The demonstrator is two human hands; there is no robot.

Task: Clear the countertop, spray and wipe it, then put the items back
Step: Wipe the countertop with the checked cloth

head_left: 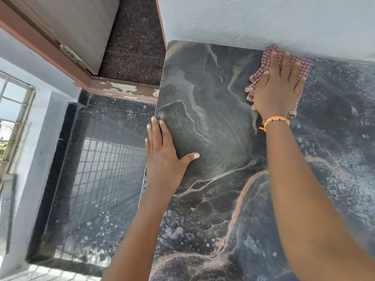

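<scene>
A dark marbled countertop (pixel 213 122) with pale pink veins fills the right half of the view and bears no items. My right hand (pixel 278 88) lies flat with straight fingers on a red-and-white checked cloth (pixel 258 78), pressing it onto the counter's far edge against the wall. My left hand (pixel 164 153) rests flat on the counter's left edge, fingers straight and thumb spread onto the surface. An orange beaded band circles my right wrist. Fine wet speckles cover the counter's right part.
A pale blue wall (pixel 263 21) runs along the counter's far side. Left of the counter lies a glossy black granite floor (pixel 101 169) reflecting a window grille, with a brown door frame (pixel 60 57) beyond and a window (pixel 12 118) at far left.
</scene>
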